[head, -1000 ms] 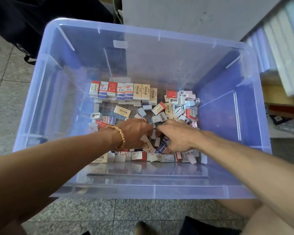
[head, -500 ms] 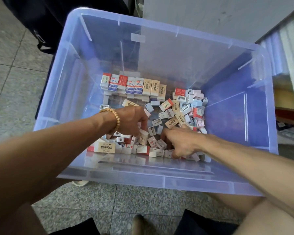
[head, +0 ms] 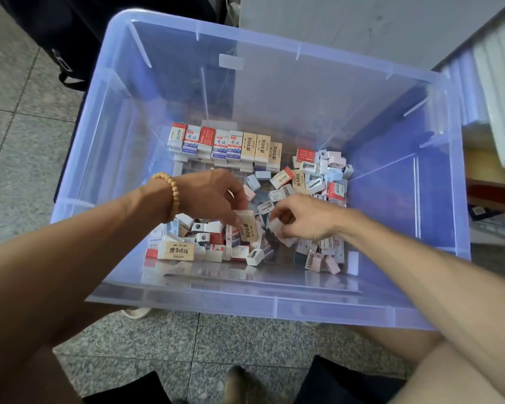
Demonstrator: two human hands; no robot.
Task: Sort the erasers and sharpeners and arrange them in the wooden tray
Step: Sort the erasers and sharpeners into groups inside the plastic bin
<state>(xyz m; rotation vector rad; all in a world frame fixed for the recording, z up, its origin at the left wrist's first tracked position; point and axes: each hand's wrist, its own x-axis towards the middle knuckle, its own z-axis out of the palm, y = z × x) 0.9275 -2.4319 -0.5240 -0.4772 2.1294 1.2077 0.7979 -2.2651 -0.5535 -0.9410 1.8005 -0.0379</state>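
Observation:
A clear blue plastic bin [head: 129, 91] holds a loose pile of erasers and small sharpeners [head: 312, 176] on its floor. Along the far side stands a neat row of erasers [head: 225, 145] in red, blue and beige sleeves. My left hand [head: 207, 193], with a bead bracelet at the wrist, pinches a beige eraser [head: 247, 228] above the pile. My right hand [head: 306, 217] grips a small pale piece [head: 277, 228], partly hidden by the fingers. A large beige eraser [head: 177, 250] lies near the front left. No wooden tray is visible.
The bin stands on a grey speckled tile floor [head: 187, 339]. A black bag [head: 79, 33] lies behind it at the left. White stacked sheets and shelves [head: 499, 97] rise at the right. My knees and a shoe [head: 233, 380] show at the bottom.
My left hand has lifted a beige eraser out of the pile. My right hand has come up from the pile holding a small pale piece. The view has shifted closer.

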